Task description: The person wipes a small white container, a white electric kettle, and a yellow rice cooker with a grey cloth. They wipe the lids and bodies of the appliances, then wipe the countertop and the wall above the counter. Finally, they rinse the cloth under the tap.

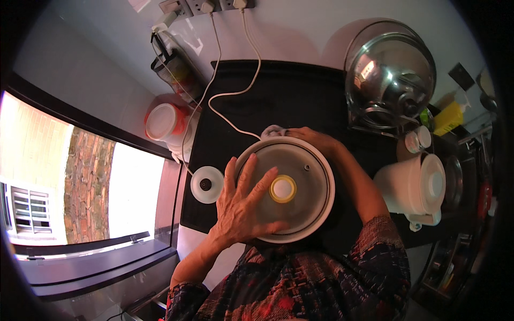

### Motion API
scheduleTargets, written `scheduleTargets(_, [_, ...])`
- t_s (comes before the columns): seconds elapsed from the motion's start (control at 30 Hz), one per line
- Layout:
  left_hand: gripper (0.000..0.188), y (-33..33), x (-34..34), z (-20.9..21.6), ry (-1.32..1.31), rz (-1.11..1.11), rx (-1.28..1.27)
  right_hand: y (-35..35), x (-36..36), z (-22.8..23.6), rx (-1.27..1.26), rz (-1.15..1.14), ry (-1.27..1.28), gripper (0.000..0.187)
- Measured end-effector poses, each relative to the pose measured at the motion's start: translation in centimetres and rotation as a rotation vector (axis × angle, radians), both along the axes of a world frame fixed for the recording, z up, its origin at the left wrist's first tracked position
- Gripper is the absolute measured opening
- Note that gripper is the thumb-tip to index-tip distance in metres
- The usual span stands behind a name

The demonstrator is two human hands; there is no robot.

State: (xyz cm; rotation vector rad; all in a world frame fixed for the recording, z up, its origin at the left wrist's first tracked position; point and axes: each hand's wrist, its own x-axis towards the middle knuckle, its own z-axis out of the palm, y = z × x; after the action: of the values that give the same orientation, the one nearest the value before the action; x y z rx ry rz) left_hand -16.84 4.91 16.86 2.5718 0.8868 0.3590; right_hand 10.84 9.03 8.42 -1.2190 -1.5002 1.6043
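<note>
A round pot with a pale rim stands close in front of me, covered by a glass lid (300, 214) with a small steam vent. The lid's white knob (282, 189) has a yellow ring. My left hand (241, 206) is spread over the lid's left side, fingers apart, holding nothing; whether it touches the glass I cannot tell. Behind the pot, my right hand (313, 139) reaches round the far rim. Its fingers are on a bunched pale cloth (273, 131) against the pot's far side; the fingertips are partly hidden.
A small white appliance with a black knob (205, 184) sits left of the pot. White cords (235, 93) cross the black mat (300, 85) from wall sockets (206, 6). A steel lid (393, 75) leans at the back right, above a white jug (412, 184). Red-and-white tubs (162, 122) stand by the window.
</note>
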Motion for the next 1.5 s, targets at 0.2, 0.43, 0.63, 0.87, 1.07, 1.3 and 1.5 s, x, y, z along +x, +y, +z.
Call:
scheduleTargets(0.2, [0.102, -0.5, -0.1, -0.5, -0.04, 0.008, 0.01, -9.9, -0.9, 0.2, -0.17, -0.56, -0.002, 0.039])
scheduleTargets(0.43, [0.116, -0.8, 0.0, -1.3, -0.198, 0.0, 0.064, -20.4, -8.2, -4.4, 0.103, -1.103, 0.047, 0.039])
scheduleTargets(0.63, [0.09, 0.1, -1.6, -1.8, -0.841, 0.174, -0.754, -25.1, -14.2, -0.1, 0.357, -1.155, 0.043, 0.034])
scheduleTargets(0.87, [0.086, 3.9, -4.4, -5.1, -0.43, 0.082, -1.255, -23.7, -15.6, 0.2, 0.393, -1.187, -0.078, 0.055])
scheduleTargets(1.07, [0.086, 4.1, -3.7, -5.9, -0.424, 0.042, -1.402, -23.1, -16.7, -0.7, 0.273, -1.206, 0.179, 0.064])
scheduleTargets(1.3, [0.08, 3.9, -1.3, -5.2, -0.639, 0.002, -1.417, -20.9, -13.0, -0.2, 0.334, -1.158, 0.207, 0.063])
scheduleTargets(1.5, [0.081, 7.8, 3.4, -5.7, -0.637, 0.079, -1.374, -15.8, -7.0, -0.6, 0.315, -1.149, 0.212, 0.063])
